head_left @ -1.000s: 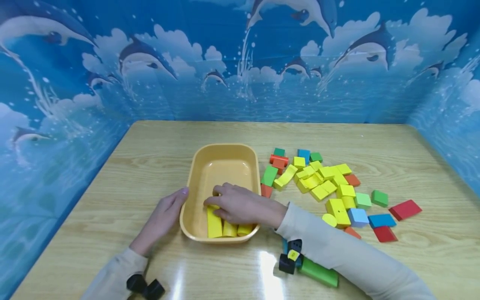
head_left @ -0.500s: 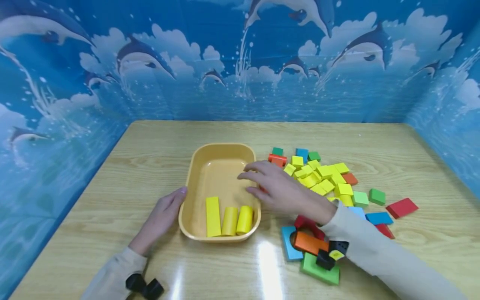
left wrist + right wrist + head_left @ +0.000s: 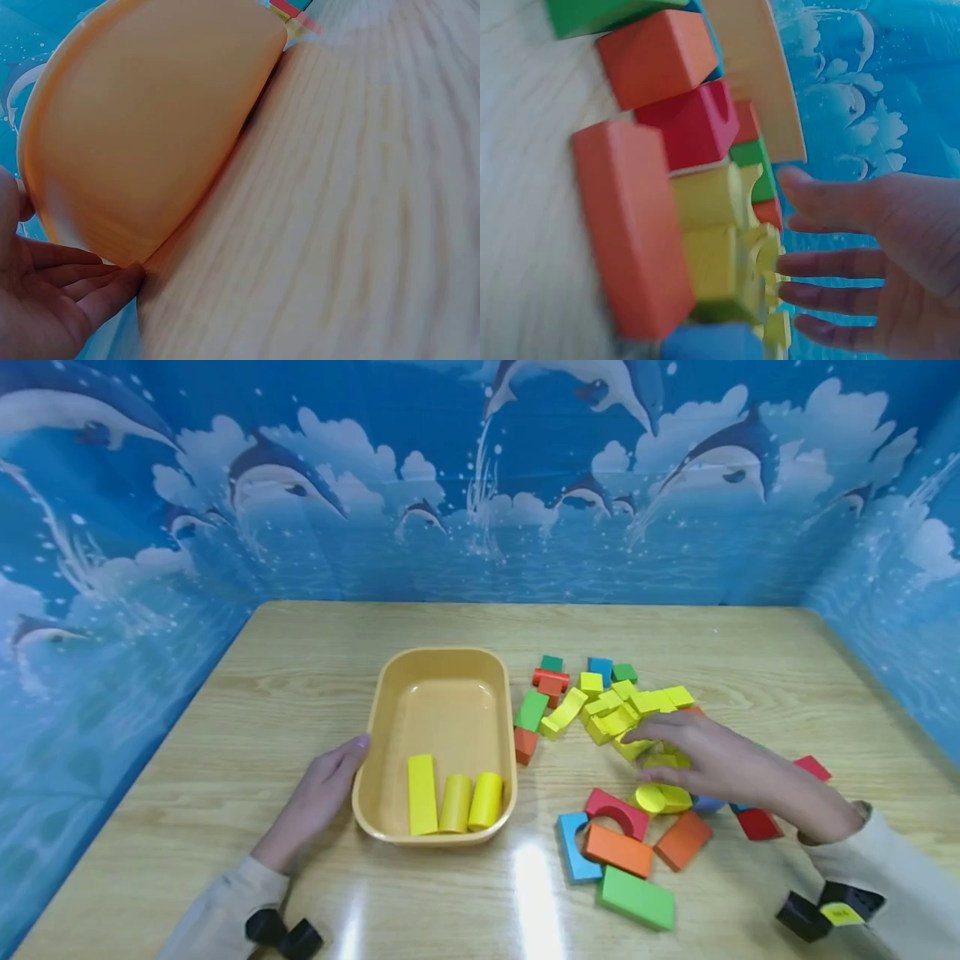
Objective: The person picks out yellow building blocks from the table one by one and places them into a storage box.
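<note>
Dolphin cloth (image 3: 480, 560) behind wood table (image 3: 300, 685); I see left hand (image 3: 315, 797) gripping tan tub (image 3: 453, 714), three yellow blocks (image 3: 455, 804) inside; right hand (image 3: 708, 760), fingers apart, over yellow pile (image 3: 617, 720).

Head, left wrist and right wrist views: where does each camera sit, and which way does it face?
Head: worn on the head, facing forward and down at tray and blocks; left hand, right hand and sleeves show.
Left wrist: on that wrist, facing the tray's side; left hand shows.
Right wrist: on that wrist, facing blocks; right hand shows.
Head and left wrist share the tray.
</note>
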Demonstrator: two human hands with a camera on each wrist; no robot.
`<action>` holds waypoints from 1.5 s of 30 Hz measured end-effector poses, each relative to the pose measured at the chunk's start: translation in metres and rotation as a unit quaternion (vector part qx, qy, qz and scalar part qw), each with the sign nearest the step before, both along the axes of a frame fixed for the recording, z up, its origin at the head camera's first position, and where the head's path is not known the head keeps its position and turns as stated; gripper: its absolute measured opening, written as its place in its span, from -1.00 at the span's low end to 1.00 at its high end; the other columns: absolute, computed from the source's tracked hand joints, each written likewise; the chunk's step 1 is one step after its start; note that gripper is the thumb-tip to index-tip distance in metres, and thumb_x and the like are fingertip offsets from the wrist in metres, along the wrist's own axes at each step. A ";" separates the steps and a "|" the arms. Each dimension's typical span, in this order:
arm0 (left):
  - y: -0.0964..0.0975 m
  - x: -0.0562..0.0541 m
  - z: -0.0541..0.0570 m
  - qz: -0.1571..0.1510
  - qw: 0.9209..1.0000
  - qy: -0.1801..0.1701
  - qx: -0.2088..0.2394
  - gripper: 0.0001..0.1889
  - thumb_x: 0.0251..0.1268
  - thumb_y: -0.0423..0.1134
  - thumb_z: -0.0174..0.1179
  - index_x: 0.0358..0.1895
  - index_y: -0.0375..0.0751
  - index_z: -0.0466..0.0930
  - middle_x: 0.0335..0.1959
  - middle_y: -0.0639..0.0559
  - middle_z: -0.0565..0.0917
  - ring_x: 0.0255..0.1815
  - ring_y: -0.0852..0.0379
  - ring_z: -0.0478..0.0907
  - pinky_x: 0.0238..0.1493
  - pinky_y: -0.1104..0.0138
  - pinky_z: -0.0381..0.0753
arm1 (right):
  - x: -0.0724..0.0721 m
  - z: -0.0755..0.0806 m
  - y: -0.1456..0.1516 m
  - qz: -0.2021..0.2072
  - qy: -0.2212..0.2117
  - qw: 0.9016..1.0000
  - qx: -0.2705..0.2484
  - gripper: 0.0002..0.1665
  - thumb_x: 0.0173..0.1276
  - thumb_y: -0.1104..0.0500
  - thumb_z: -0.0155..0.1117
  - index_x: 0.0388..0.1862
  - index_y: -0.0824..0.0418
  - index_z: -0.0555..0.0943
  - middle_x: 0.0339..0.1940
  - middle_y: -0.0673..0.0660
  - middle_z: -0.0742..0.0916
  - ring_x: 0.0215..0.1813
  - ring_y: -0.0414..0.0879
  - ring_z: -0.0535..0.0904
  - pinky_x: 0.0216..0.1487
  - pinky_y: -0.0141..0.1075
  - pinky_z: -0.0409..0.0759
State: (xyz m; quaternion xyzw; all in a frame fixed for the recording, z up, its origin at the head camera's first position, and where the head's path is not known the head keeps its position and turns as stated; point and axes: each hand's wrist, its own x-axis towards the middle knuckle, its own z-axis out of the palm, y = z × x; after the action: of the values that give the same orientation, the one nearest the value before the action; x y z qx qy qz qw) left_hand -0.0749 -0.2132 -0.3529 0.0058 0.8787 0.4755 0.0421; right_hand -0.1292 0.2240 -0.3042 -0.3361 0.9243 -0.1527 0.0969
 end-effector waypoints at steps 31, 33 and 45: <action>0.000 0.000 -0.001 -0.003 1.000 0.028 0.000 -0.43 0.61 -0.05 -0.28 0.32 -0.55 0.27 0.30 -0.42 0.37 0.36 -0.32 0.27 0.40 -0.09 0.20 | 0.014 0.006 -0.010 0.018 0.055 0.998 -0.022 -0.13 0.07 0.05 0.54 0.38 0.08 0.40 0.20 0.13 0.59 0.16 0.13 0.48 -0.06 0.05 0.65; 0.000 0.000 -0.001 -0.003 1.000 0.030 -0.001 -0.43 0.61 -0.06 -0.28 0.32 -0.55 0.28 0.29 -0.42 0.37 0.35 -0.32 0.27 0.40 -0.09 0.20 | 0.014 0.007 -0.022 0.022 0.069 0.996 -0.045 -0.08 0.08 0.06 0.52 0.42 0.07 0.34 0.23 0.11 0.58 0.17 0.09 0.48 -0.02 0.04 0.63; 0.000 0.001 -0.001 0.001 1.000 0.025 0.001 -0.43 0.61 -0.04 -0.27 0.33 -0.52 0.27 0.32 -0.40 0.35 0.37 -0.30 0.25 0.41 -0.07 0.19 | 0.008 0.008 -0.129 0.126 0.115 0.973 -0.153 -0.11 0.18 -0.03 0.43 0.45 0.10 0.30 0.28 0.07 0.55 0.23 -0.04 0.46 0.21 -0.06 0.52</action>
State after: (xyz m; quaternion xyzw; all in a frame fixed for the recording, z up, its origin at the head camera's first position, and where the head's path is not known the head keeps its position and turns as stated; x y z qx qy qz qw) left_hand -0.0740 -0.2135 -0.3534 0.0166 0.8788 0.4765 0.0198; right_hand -0.1212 0.0952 -0.2962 -0.4756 0.8454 -0.2391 -0.0444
